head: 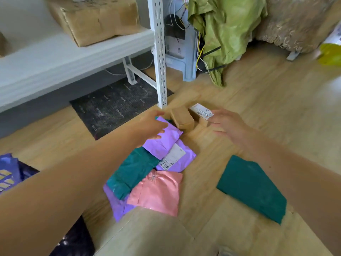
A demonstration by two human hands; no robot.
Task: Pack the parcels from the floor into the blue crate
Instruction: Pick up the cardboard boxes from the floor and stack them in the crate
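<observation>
Both hands out over the parcel pile on the floor (267,111), neither clamped on anything.

Left hand (153,125): fingers loosely spread and sitting over the far end of the top purple mailer (164,145). Motion blur, so can't tell if there's contact.

Right hand (227,126): fingers extended, tips just beside the small labelled box (200,110). No grasp visible.

A plain cardboard box (181,118) lies between the two hands, touching the labelled box.

Pile below the left hand, all overlapping: labelled purple mailer (189,156), teal mailer (132,170), pink mailer (156,193).

A second teal mailer (252,187) lies apart, under the right forearm.

The blue crate (7,170) is only partly in view at the left edge, well apart from both hands.
</observation>
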